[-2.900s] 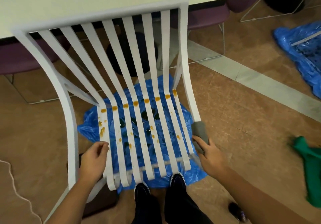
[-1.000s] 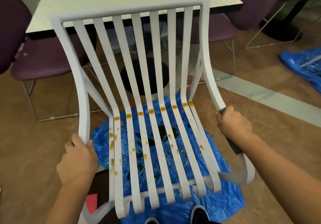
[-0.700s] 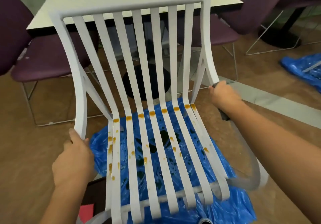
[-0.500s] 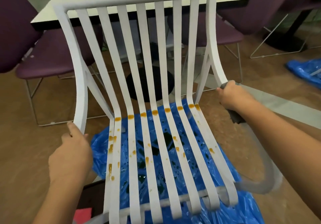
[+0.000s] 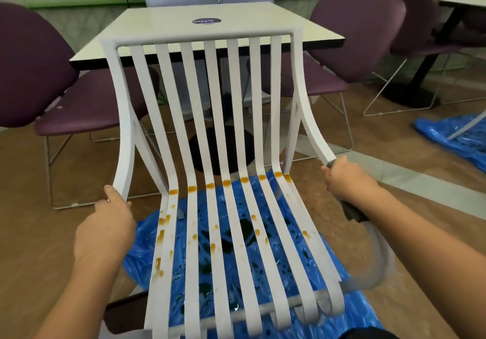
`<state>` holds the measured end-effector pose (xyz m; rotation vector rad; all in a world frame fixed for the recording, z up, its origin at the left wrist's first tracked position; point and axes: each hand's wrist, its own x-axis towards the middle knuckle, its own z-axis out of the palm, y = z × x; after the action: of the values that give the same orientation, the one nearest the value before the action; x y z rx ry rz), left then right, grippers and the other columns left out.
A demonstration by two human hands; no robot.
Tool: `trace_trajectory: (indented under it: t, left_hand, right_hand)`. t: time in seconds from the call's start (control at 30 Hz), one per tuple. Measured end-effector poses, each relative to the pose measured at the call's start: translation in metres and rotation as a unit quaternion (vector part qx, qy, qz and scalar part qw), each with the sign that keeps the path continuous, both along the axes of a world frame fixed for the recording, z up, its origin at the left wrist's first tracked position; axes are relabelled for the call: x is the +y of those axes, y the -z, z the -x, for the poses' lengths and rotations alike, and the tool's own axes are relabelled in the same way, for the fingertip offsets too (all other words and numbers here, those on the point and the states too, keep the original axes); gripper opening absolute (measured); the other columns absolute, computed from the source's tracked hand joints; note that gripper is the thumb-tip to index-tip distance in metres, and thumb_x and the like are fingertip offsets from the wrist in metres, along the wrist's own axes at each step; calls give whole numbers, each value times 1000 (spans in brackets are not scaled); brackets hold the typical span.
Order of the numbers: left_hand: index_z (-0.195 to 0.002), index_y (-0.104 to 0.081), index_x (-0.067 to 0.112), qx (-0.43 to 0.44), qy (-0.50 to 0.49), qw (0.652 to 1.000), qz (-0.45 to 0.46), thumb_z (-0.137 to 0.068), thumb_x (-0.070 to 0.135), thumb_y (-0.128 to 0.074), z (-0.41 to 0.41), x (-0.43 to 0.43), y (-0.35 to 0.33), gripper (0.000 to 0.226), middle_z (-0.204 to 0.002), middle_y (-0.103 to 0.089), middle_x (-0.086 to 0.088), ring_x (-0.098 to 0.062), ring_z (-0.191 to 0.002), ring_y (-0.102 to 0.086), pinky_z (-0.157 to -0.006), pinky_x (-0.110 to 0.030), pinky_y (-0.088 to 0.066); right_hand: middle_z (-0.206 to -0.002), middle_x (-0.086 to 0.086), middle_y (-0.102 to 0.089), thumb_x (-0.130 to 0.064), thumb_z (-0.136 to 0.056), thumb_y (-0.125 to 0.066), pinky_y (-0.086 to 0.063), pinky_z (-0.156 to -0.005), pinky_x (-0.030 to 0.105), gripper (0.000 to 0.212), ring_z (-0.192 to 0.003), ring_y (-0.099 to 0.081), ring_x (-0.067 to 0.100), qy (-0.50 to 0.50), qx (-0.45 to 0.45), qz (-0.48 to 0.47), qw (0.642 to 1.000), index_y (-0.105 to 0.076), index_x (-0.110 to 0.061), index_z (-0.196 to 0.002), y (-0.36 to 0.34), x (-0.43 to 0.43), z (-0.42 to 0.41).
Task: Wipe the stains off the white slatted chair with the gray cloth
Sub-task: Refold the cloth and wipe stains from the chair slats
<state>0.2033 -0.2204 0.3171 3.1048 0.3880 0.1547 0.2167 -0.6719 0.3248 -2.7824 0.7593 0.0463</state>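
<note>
The white slatted chair (image 5: 215, 117) stands in front of me, facing me. Orange-brown stains (image 5: 226, 182) run in a row across the bend of the slats, with more drips on the seat slats, densest at the left (image 5: 161, 233). My left hand (image 5: 105, 230) grips the left side rail just below the backrest curve. My right hand (image 5: 347, 181) is closed around the right side rail with the gray cloth (image 5: 352, 211) pressed under it; a gray end sticks out below my wrist and a small bit above my fingers.
A blue plastic sheet (image 5: 263, 259) with dark wet spots lies under the chair. A white table (image 5: 210, 25) stands right behind the backrest, with purple chairs at left (image 5: 39, 88) and right (image 5: 355, 36). Another blue sheet (image 5: 457, 138) lies on the brown floor at right.
My right hand with the cloth slid from the seat's front corner up the right rail toward the backrest curve. My left hand shifted to the left rail. The view tilted up.
</note>
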Motion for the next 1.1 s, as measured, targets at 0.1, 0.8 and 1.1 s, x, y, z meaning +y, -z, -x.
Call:
trace_trajectory:
  t: [0.1, 0.8, 1.1]
  left_hand:
    - [-151, -18, 2, 6, -8, 1000, 10, -106, 31, -25, -1, -2, -2, 54, -115, -59, -22, -40, -89, -63, -66, -47, -45]
    - [-144, -24, 9, 5, -46, 998, 45, -104, 27, -34, -2, -5, -5, 45, -111, -60, -15, -33, -83, -64, -65, -47, -53]
    - [-132, -31, 10, -3, -30, 998, 47, -103, 24, -39, 0, -2, -4, 33, -96, -60, -14, -30, -71, -62, -56, -45, -52]
  right_hand:
    - [-90, 9, -63, -48, -101, -40, -59, -68, 42, 35, -76, -65, 29, 6, -13, -14, 1000, -47, -14, -107, -4, 4, -28]
    - [-93, 7, -62, -47, -102, -41, -54, -58, 35, 28, -75, -63, 24, -15, -16, -25, 999, -46, -20, -109, -12, 10, 3]
    - [-82, -2, -57, -45, -104, -37, -40, -49, 32, 26, -64, -56, 16, -35, -15, 21, 999, -43, -21, -100, -8, 6, 75]
